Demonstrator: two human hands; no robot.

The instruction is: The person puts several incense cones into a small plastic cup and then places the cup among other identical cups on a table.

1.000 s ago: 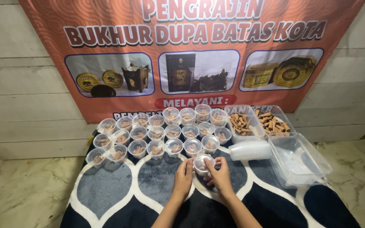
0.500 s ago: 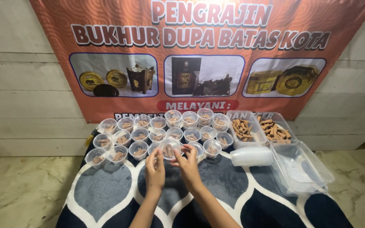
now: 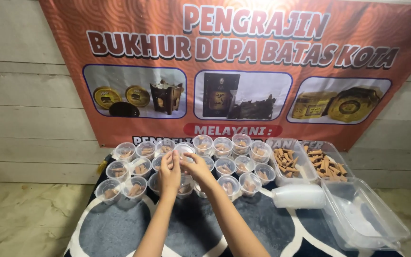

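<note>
Clear round plastic lidded cup [image 3: 184, 151]: one, which I am pinching shut-fingered between my left hand [image 3: 169, 172] and right hand [image 3: 197, 166].

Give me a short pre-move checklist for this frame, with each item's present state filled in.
1. Both hands on the small clear cup: ok, left hand and right hand meet at it.
2. Cup lid seated: cannot tell.
3. Filled cups upright in rows: ok.
4. Tray of brown cones within view: ok.
5. Sleeve of stacked lids lying on its side on the rug: ok.
</note>
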